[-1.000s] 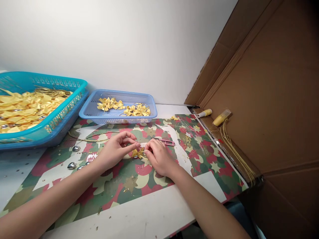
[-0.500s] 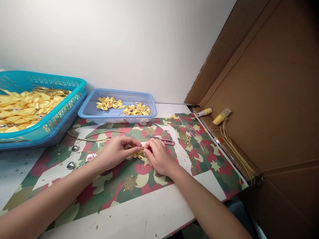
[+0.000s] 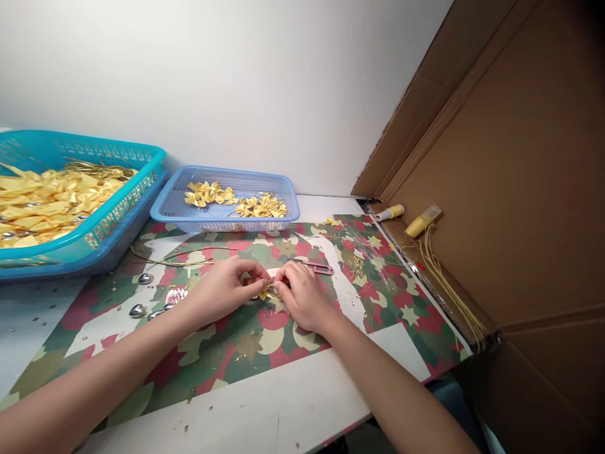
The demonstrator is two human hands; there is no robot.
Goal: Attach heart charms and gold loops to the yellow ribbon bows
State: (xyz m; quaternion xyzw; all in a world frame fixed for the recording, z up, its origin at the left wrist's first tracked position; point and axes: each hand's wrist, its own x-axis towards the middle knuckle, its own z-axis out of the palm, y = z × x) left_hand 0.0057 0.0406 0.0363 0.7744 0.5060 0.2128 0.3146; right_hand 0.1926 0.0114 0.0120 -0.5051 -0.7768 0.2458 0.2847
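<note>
Over the middle of the patterned sheet, my left hand pinches one side of a small yellow ribbon piece with gold cord. Close by on its right, my right hand pinches the other side, the fingertips of both hands nearly touching. Fingers partly cover the piece. A pink-handled tool lies just beyond my right hand. Silver hearts rest on the sheet left of my left hand, and a length of gold cord lies behind them.
A blue basket with yellow bows stands at the back. The larger turquoise basket, full of yellow ribbon pieces, is at the left. Two yellow spools and yellow cords lie by the cardboard wall on the right.
The view has shifted slightly. My fingertips have moved a little around the ribbon piece, and both hands remain close together on it.
</note>
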